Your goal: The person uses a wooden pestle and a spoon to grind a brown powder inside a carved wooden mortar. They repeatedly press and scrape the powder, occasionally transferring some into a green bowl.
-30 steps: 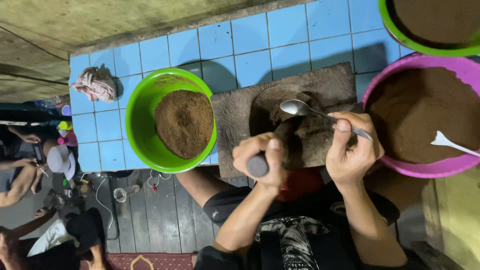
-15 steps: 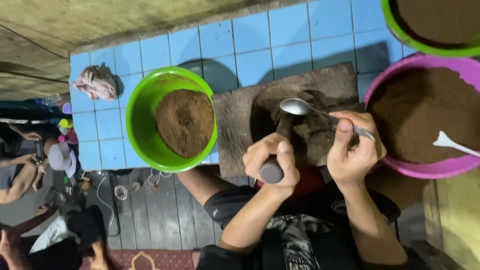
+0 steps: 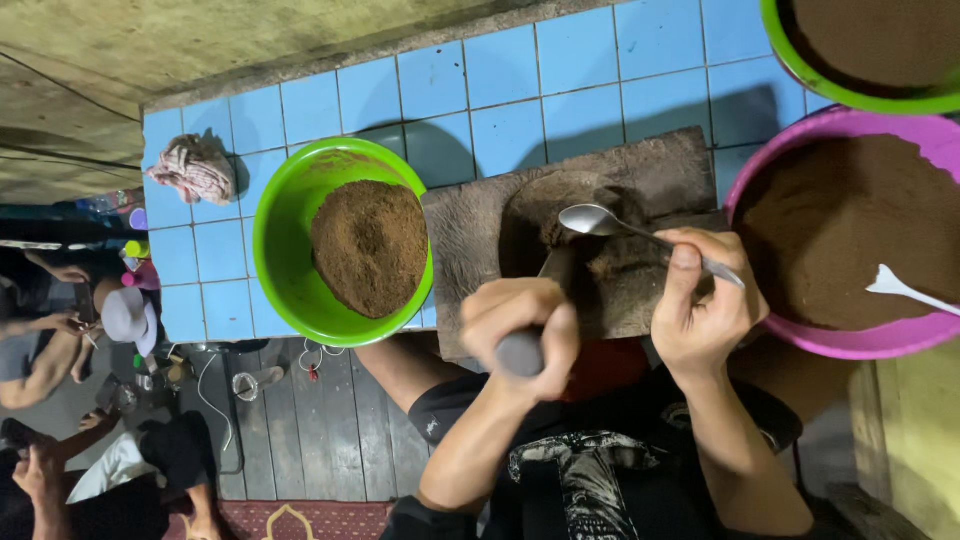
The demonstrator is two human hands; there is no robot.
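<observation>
Left hand [image 3: 522, 325], fingers [image 3: 510, 300] curled shut around a grey cylindrical pestle handle [image 3: 520, 352], fist at the near edge of the dark stone slab [image 3: 470, 230], with the shaft running from the fist up onto the slab. Right hand [image 3: 702, 302], thumb [image 3: 683, 275] and fingers pinched closed on the stem of a metal spoon [image 3: 600, 220], also at the slab's near edge, just right of the left fist. Spoon bowl held over the slab's shallow round hollow, beside a small dark clump of brown paste; touching it or not, cannot tell.

Directly left of the slab, touching its edge, a bright green bowl [image 3: 285, 215] holding a mound of brown powder [image 3: 370, 245]. Directly right of the slab, a purple basin [image 3: 850, 345] filled with the same brown powder, a white plastic spoon [image 3: 905, 290] lying on it. Beyond the slab to the right, a second green basin [image 3: 850, 98], cut off by the frame, also with brown contents. Under the slab, blue tiles [image 3: 580, 60]. Far left of the slab, past the green bowl, a crumpled pinkish cloth [image 3: 195, 170] on the tiles. Well left of the slab and lower, other people seated on a plank floor.
</observation>
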